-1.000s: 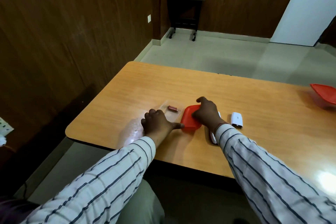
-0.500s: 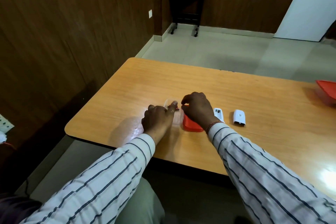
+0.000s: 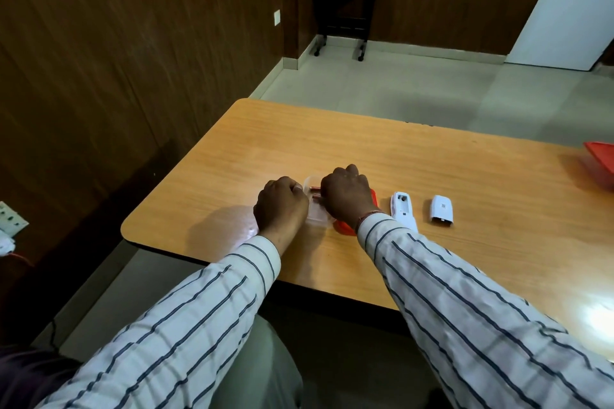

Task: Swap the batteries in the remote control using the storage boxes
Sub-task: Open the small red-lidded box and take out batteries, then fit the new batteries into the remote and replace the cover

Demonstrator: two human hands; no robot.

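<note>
I am reaching my right hand (image 3: 345, 197) into the clear storage box (image 3: 315, 214), fingers curled over the copper-coloured batteries (image 3: 315, 190) inside; whether I am gripping one, I cannot tell. A second ago this hand was resting on the red lid (image 3: 345, 229), now lying beside the box (so new cells are coming next). My left hand (image 3: 280, 206), fisted, is steadying the box. The open remote (image 3: 402, 209) and its cover (image 3: 442, 211) are waiting nearby on the table (image 3: 332, 143); no writing is legible.

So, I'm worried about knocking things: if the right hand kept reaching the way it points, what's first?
Probably the copper-coloured batteries in the clear plastic box, right at the right hand's fingertips.
</note>
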